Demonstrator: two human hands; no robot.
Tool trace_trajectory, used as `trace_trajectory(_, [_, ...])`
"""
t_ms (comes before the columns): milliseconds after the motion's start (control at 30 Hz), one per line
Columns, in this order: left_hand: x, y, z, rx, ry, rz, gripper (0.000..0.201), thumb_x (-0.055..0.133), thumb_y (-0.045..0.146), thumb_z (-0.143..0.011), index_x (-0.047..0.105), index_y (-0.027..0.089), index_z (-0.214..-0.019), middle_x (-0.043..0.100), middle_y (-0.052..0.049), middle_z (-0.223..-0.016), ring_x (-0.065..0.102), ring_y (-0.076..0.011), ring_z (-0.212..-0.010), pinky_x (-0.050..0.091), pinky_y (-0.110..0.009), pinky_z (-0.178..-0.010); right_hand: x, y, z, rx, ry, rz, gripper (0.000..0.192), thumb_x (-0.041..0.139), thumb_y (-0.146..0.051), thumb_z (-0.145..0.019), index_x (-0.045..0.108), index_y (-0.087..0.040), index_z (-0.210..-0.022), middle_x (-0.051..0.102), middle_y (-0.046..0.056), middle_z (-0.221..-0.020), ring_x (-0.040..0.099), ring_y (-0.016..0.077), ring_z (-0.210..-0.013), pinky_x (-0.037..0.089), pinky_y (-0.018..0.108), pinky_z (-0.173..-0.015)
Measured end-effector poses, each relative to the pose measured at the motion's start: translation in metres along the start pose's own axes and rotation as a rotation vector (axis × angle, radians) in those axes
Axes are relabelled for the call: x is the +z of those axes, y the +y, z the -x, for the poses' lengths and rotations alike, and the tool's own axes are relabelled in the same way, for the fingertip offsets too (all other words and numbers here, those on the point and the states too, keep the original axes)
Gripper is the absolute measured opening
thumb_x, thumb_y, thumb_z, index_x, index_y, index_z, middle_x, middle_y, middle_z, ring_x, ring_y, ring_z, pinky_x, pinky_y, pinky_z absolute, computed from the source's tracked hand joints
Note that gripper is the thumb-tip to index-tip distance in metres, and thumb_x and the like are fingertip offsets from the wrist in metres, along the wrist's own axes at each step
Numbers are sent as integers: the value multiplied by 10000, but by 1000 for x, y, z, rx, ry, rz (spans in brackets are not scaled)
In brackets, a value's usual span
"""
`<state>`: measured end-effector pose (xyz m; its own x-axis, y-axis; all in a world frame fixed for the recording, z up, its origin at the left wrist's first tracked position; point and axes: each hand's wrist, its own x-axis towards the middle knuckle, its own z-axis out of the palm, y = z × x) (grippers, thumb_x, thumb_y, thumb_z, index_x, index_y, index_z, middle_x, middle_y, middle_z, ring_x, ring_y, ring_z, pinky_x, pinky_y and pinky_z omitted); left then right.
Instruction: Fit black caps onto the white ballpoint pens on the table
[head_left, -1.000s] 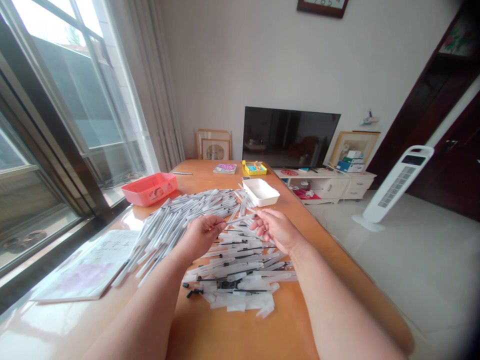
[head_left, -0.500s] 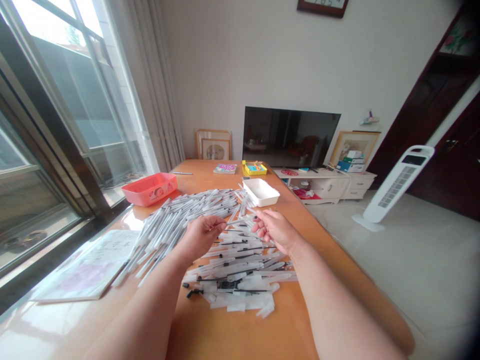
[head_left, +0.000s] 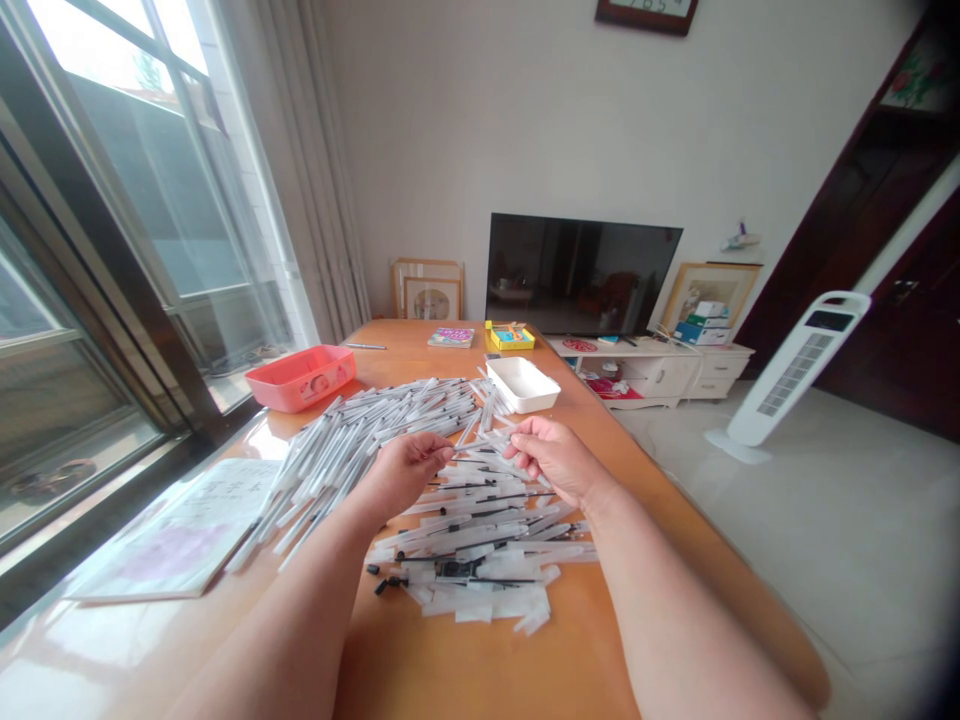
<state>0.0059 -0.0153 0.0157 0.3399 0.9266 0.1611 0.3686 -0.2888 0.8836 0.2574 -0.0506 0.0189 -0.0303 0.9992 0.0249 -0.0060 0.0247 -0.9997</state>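
Between my hands, above the pile, is a thin translucent pen [head_left: 480, 443]. My left hand [head_left: 405, 472] is closed, thumb and forefinger pinching its left end. My right hand [head_left: 553, 458] pinches at its right end; the exact grip there is too small to make out. Below my hands lie loose pen parts [head_left: 480, 530]: frosted barrels, dark refills and small black caps [head_left: 390, 583]. To the left spreads a heap of pens [head_left: 375, 425] with pale barrels, several with dark tips.
A white tray [head_left: 536, 400] stands beyond my right hand, and a pink basket [head_left: 300, 385] at the far left. A booklet [head_left: 172, 535] lies on the near left of the wooden table [head_left: 480, 675]. Farther back are a yellow box [head_left: 511, 341] and a small book [head_left: 451, 338].
My right hand's fingers have shifted slightly and curled closer around the pen's right end. My left hand has stayed almost still, and the pile looks the same.
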Motion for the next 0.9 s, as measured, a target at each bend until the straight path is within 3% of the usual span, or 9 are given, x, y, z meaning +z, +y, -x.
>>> trace_trajectory(200, [-1,1,0,45,-15,259,300,741,476,-813,667,195,-889,653,-5,-762,560,-138,-705,443,-253,-682,-2,1,0,-13,4,-11,206,687,-337,-806,604,-165,-885,724,61,-822,535,82,-560,374,179,-462])
trace_trajectory(367, [-4,9,1,-42,-11,645,291,827,361,-756,674,195,-940,673,-20,-869,633,-158,-845,484,-297,-851,4,-4,3,55,22,-56,228,697,-367,-814,618,-158,-857,714,61,-786,513,76,-541,355,174,-451])
trace_trajectory(500, [0,14,1,-87,-28,883,331,845,304,-751,714,184,-1031,681,-35,-887,649,-156,-877,492,-330,-934,13,-6,7,83,-48,-73,238,694,-381,-838,618,-155,-831,715,70,-791,520,79,-560,343,168,-448])
trace_trajectory(667, [7,5,-4,-115,101,859,265,841,358,-758,719,160,-885,682,-31,-886,630,-122,-831,497,-294,-893,25,-7,11,47,-93,52,157,651,-318,-860,612,-168,-834,722,59,-792,543,90,-573,382,178,-470])
trace_trajectory(900, [7,-4,-9,-148,309,753,401,868,467,-684,638,156,-789,629,11,-721,577,-98,-681,495,-269,-759,24,14,2,-4,-26,331,52,638,-227,-801,607,-208,-840,697,4,-734,596,142,-615,381,219,-508])
